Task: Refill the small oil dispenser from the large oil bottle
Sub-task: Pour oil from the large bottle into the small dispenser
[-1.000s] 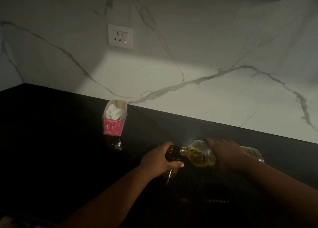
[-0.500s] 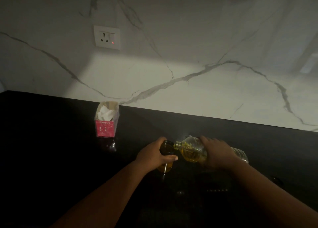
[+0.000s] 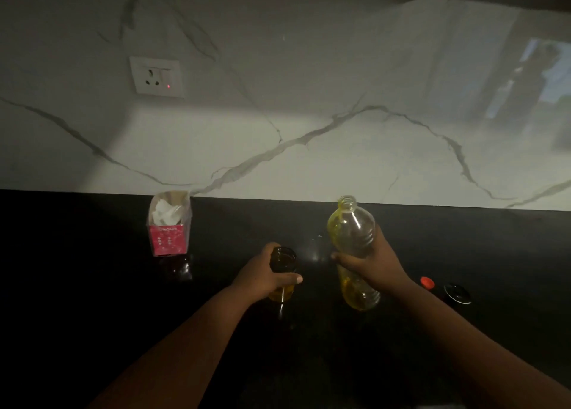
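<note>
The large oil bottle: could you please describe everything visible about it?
The large oil bottle is clear, ribbed plastic, uncapped, standing roughly upright with its open neck toward the wall. Yellow oil sits in its lower part and streaks one inner side. The right hand grips its middle. Whether its base touches the black counter is unclear.

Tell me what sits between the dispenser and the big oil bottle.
Nothing: the head view shows only bare black counter between the dispenser and oil bottle.

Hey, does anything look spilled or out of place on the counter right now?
No clear spill. The large oil bottle in the right hand is upright; the left hand grips the open oil dispenser. A red cap and black lid lie loose nearby.
</note>
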### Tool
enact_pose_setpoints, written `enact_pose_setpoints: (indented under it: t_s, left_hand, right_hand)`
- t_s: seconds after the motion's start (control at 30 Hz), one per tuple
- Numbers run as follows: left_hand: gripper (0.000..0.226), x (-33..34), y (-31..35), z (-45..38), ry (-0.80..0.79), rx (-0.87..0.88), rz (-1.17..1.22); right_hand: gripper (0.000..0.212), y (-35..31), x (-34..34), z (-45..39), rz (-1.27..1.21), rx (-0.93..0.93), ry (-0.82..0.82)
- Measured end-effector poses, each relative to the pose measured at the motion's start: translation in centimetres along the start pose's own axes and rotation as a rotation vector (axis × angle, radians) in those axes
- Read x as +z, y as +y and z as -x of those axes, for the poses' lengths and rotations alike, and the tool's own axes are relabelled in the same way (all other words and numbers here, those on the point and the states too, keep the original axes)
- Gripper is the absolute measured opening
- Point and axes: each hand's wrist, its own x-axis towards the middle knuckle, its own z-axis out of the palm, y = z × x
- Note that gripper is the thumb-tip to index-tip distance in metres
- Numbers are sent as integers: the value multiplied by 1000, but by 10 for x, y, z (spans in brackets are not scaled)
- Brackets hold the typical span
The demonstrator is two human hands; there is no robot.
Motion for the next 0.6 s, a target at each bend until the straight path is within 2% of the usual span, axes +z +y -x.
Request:
enact_pose_setpoints:
  t_s: [0.23,0.47,0.6]
  left_hand:
    - [88,2,-2,1,1,1,23]
    - [77,3,-16,-4,22,22,72]
    - [77,6,-23,-7,30,23,98]
  right_hand:
    - [95,-2,12,3,-231,90,172]
    - [87,2,29,-10,-271,107,160]
    - [93,5,34,-13,-268,100,124]
